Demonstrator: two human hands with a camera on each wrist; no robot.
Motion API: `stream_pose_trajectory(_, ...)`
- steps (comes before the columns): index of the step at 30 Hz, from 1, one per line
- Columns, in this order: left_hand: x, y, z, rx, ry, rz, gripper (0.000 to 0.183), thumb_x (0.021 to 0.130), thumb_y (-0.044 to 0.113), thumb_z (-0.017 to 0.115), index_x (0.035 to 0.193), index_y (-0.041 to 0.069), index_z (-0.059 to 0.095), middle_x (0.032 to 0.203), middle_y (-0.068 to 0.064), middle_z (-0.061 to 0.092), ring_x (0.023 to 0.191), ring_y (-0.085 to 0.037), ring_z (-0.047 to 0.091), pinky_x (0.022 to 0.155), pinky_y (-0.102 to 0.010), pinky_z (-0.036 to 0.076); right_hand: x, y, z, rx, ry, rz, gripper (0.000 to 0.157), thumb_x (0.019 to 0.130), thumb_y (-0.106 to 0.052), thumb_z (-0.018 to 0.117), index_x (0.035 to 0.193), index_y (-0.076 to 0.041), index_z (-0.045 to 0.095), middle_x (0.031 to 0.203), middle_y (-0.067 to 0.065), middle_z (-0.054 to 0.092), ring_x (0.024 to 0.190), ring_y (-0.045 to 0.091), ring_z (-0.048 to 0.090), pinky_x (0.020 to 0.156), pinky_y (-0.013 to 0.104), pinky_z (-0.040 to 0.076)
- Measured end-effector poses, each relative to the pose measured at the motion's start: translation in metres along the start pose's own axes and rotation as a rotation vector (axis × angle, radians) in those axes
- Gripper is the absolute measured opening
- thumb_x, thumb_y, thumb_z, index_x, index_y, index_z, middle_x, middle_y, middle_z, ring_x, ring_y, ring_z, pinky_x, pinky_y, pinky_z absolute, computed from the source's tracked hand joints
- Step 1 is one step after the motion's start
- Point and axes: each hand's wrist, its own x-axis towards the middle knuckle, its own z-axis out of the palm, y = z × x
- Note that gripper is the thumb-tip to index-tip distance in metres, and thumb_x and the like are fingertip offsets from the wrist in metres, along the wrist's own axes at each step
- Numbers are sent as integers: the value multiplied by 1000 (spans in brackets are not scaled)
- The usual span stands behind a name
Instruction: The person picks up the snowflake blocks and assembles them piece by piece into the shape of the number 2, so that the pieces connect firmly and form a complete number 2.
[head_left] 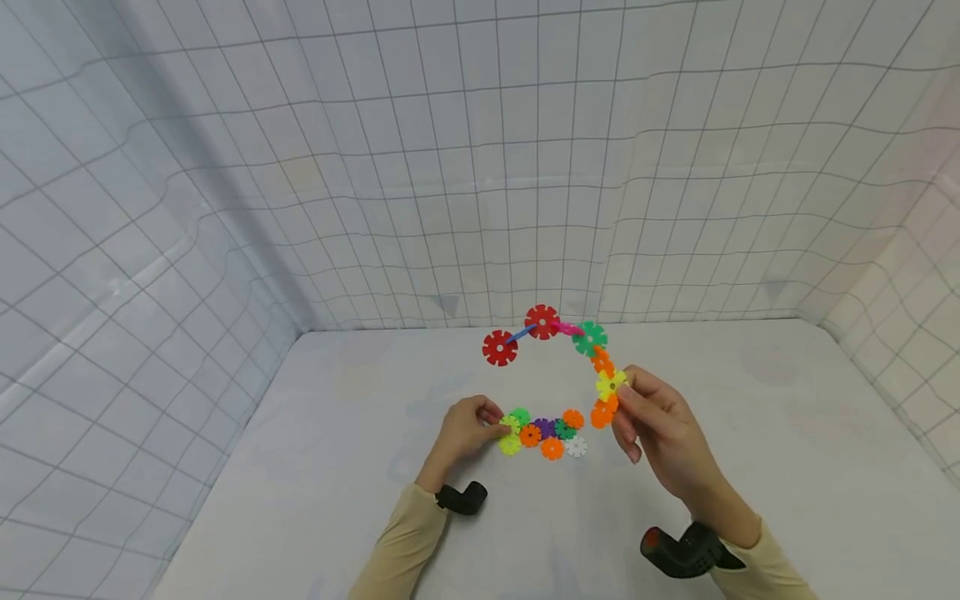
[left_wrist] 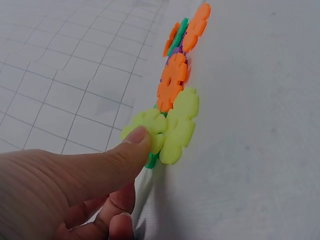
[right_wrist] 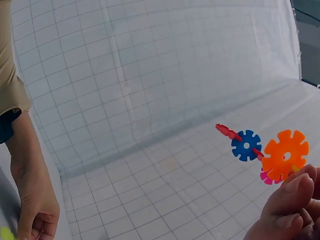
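My right hand (head_left: 667, 437) pinches a yellow notched snowflake disc (head_left: 611, 385) between thumb and fingers. That disc is part of a curved chain held up in the air: orange discs, a green disc (head_left: 590, 338), a pink one (head_left: 570, 329), a red disc (head_left: 542, 322), a blue one seen edge-on and an end red disc (head_left: 499, 348). In the right wrist view an orange disc (right_wrist: 286, 155) shows nearest the fingertips. On the table, my left hand (head_left: 467, 433) pinches a yellow-green disc (left_wrist: 150, 122) at the left end of a small group of discs.
Beside the left hand lie an orange disc (head_left: 530, 435), a purple disc (head_left: 545, 428), a dark green disc (head_left: 565, 429) and a white disc (head_left: 576, 447), some overlapping. A white table (head_left: 360, 375) lies below, with grid-patterned sheeting (head_left: 465, 167) behind and at the sides.
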Motion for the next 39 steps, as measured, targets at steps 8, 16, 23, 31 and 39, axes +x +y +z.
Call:
stream_pose_trajectory(8, 0, 6, -7, -65, -55, 0, 16, 83, 17, 75, 87, 3, 68, 74, 1, 59, 65, -13, 50, 61, -27, 43, -1, 0, 0, -80, 31, -24, 22, 102, 0, 29, 86, -6, 44, 61, 8, 38, 45, 22, 34, 38, 33, 31)
stream_pose_trajectory(16, -13, 47, -18, -327, -84, 44, 23, 86, 27, 72, 96, 7, 70, 85, -3, 69, 82, -29, 63, 73, -40, 50, -1, 0, 0, -93, 45, -30, 22, 102, -2, 29, 88, -6, 46, 62, 8, 38, 46, 22, 36, 38, 32, 33)
stream_pose_trajectory(23, -47, 104, -33, -597, -166, 156, 18, 86, 15, 72, 95, 0, 68, 83, -11, 70, 75, -24, 66, 65, -36, 53, 0, 0, 1, -85, 47, -52, 22, 102, 0, 30, 89, -5, 46, 61, 8, 39, 45, 22, 35, 37, 33, 32)
stream_pose_trajectory(31, -67, 131, -27, -673, -163, 232, 13, 84, 10, 72, 90, -1, 69, 78, -12, 70, 74, -41, 64, 53, -27, 50, 1, 5, 4, -108, 83, -44, 20, 102, -1, 33, 88, -4, 47, 60, 10, 42, 45, 21, 36, 37, 33, 32)
stream_pose_trajectory(39, -68, 134, -22, -713, -124, 202, 16, 84, 9, 73, 90, -3, 66, 80, -16, 70, 66, -22, 68, 46, -22, 43, 1, 8, 7, -163, 91, -74, 18, 101, 2, 34, 91, -2, 48, 62, 8, 42, 45, 20, 39, 36, 33, 34)
